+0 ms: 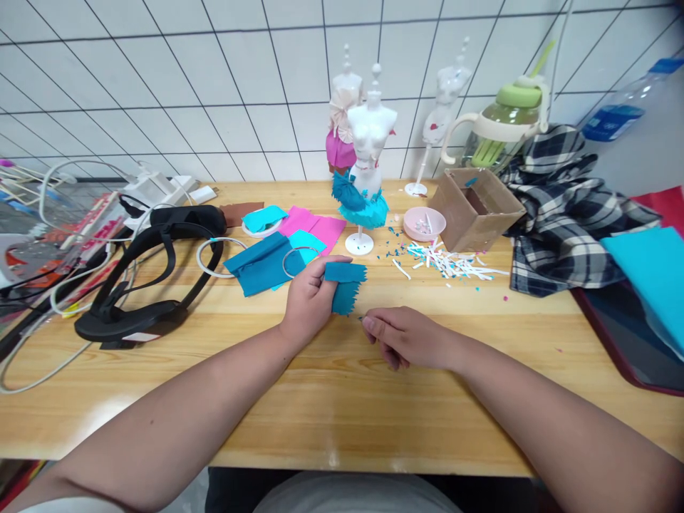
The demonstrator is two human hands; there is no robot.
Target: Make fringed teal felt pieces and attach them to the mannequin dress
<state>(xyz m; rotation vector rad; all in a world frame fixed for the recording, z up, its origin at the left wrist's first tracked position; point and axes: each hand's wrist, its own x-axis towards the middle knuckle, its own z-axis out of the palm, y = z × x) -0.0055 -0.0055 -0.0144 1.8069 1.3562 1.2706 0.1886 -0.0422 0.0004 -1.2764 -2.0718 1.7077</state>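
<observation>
My left hand grips a folded piece of teal crepe paper between thumb and fingers. The paper's right and lower edges are jagged. Just to the right, my right hand is closed in a pinch, apart from the paper. A tiny dark speck shows at its fingertips, too small to name. Behind the hands stands a small white dress form with teal and light-blue ruffled paper round its hips. Flat teal paper, bright blue paper and pink paper lie beyond my left hand.
White paper strips and scraps lie beside a pink bowl and cardboard box. More dress forms, a jug and plaid cloth stand behind. A black headset and cables occupy the left; a dark tray the right.
</observation>
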